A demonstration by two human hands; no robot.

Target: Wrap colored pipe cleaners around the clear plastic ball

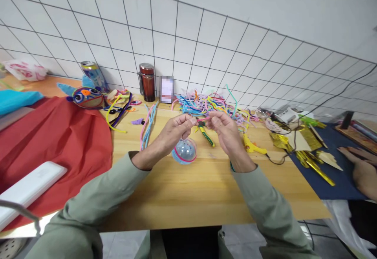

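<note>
Between my two hands stretches a short pink pipe cleaner (202, 119). The fingertips of my left hand (179, 128) pinch one end, and those of my right hand (223, 130) pinch the other. Below them on the wooden table (188, 196) sits a clear plastic ball (186, 149) with a pink and blue fuzzy rim. Pliers with green and yellow handles (207, 136) lie just behind the hands, their head partly hidden. A tangled heap of coloured pipe cleaners (203, 103) spreads along the wall.
Blue and pink pipe cleaners (149, 123) lie left of my hands, near a purple coil (137, 121). A yellow glue gun (253, 146) with its cord is at right. Behind stand a thermos (147, 83) and a phone (167, 90). Another person's hand (363, 172) rests far right.
</note>
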